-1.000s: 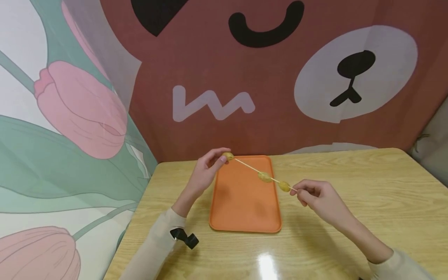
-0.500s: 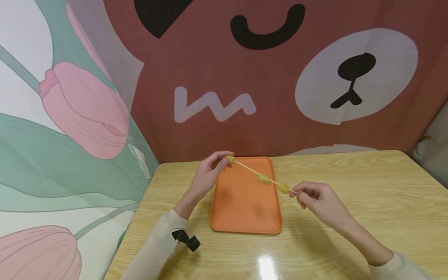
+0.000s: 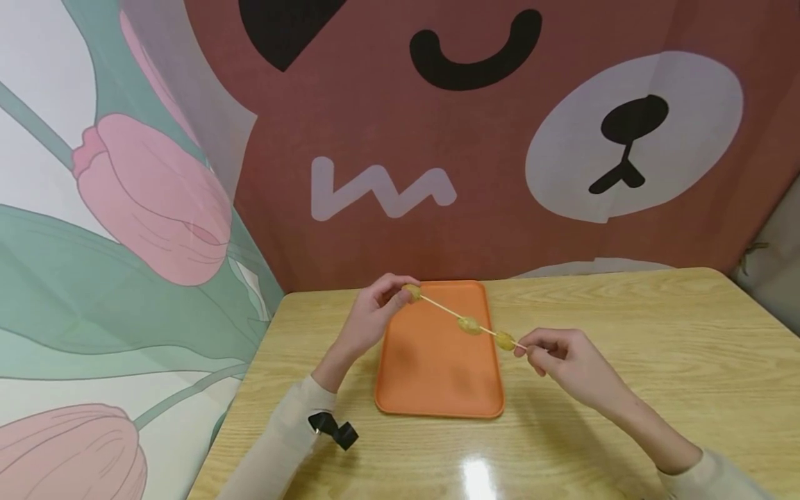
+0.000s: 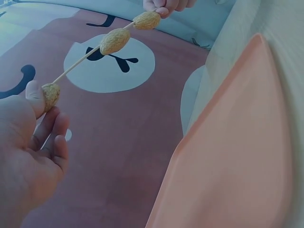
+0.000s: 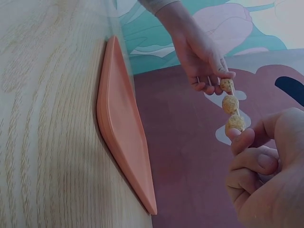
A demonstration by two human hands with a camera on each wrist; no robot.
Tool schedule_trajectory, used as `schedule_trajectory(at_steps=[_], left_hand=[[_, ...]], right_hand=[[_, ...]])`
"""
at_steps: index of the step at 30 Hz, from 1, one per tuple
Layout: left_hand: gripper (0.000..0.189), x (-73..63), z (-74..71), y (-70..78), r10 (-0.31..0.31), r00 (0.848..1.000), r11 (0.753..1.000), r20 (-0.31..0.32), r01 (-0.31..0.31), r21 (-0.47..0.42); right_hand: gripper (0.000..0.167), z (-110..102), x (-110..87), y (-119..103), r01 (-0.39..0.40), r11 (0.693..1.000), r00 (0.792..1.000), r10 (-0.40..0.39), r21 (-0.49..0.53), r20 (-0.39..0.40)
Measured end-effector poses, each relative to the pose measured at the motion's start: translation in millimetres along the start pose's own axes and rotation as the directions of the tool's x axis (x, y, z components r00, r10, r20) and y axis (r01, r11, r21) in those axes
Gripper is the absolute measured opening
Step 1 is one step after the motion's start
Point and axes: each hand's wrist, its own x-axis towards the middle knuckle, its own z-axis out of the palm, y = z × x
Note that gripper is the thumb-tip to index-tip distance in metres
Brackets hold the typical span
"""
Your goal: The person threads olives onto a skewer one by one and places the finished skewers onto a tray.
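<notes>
A thin wooden skewer (image 3: 440,305) slants between the two hands above an orange tray (image 3: 437,389). Two wrinkled, golden-yellow oval balls, a middle ball (image 3: 469,326) and a right-hand ball (image 3: 505,340), are threaded on it. My left hand (image 3: 369,312) pinches a third such ball (image 4: 51,96) between thumb and fingers at the skewer's far end. How deep the stick sits in that ball is hidden. My right hand (image 3: 571,357) pinches the skewer's near end, close beside the right-hand ball. In the right wrist view, its fingertips almost meet that ball (image 5: 235,123).
The tray lies flat on a wood-grain table (image 3: 656,347), its far end near the table's back edge. Behind hangs a cloth (image 3: 375,243) with a bear print; a tulip-print cloth (image 3: 150,201) borders the left. A black strap mount (image 3: 334,429) sits on the left sleeve.
The left hand with its ball has come slightly down and to the right, nearer the middle ball. The right hand and the skewer have sunk a little.
</notes>
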Motion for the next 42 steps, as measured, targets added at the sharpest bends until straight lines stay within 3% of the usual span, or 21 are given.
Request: schedule_trajectory(at_steps=[8, 15, 20, 28, 30, 32, 37, 39, 42], left_hand=[[0.022, 1.6, 3.3, -12.7, 0.085, 0.995, 0.994, 0.054, -0.088, 0.057], [0.023, -1.4, 9.9, -18.7, 0.062, 0.997, 0.995, 0.034, -0.065, 0.077], [0.030, 0.3, 13.4, -18.3, 0.034, 0.999, 0.999, -0.004, -0.034, 0.004], [0.035, 0.8, 17.4, -11.3, -0.017, 1.000, 0.989, 0.002, 0.017, -0.144], [0.035, 1.1, 18.4, -9.7, -0.036, 0.999, 0.979, 0.001, 0.036, -0.200], [0.039, 1.4, 19.5, -7.3, -0.054, 0.999, 0.951, -0.004, 0.050, -0.305], [0.044, 1.4, 23.2, -2.4, -0.108, 0.993, 0.844, -0.045, 0.068, -0.532], [0.039, 0.9, 24.7, -1.3, -0.118, 0.991, 0.833, -0.065, 0.063, -0.549], [0.035, -0.6, 26.0, 0.5, -0.115, 0.989, 0.847, -0.089, 0.051, -0.530]], right_hand=[[0.017, 2.2, 1.1, -0.7, -0.031, 0.999, 0.999, 0.030, 0.023, 0.020], [0.018, 11.4, 2.5, -0.4, -0.036, 0.999, 0.999, 0.036, 0.021, 0.003], [0.016, 15.8, 4.0, 0.9, -0.010, 0.999, 0.999, 0.012, 0.045, -0.034], [0.015, 16.5, 4.6, 2.2, 0.012, 0.996, 0.998, -0.007, 0.089, -0.065], [0.015, 16.7, 4.3, 2.4, 0.023, 0.996, 0.998, -0.017, 0.090, -0.066], [0.016, 17.0, 4.1, 2.7, 0.032, 0.995, 0.998, -0.026, 0.091, -0.065], [0.015, 18.8, 3.5, 4.1, 0.052, 0.995, 0.997, -0.047, 0.090, -0.053], [0.015, 19.4, 3.2, 5.2, 0.065, 0.994, 0.997, -0.061, 0.087, -0.050], [0.015, 19.6, 2.8, 6.5, 0.082, 0.993, 0.996, -0.078, 0.081, -0.047]])
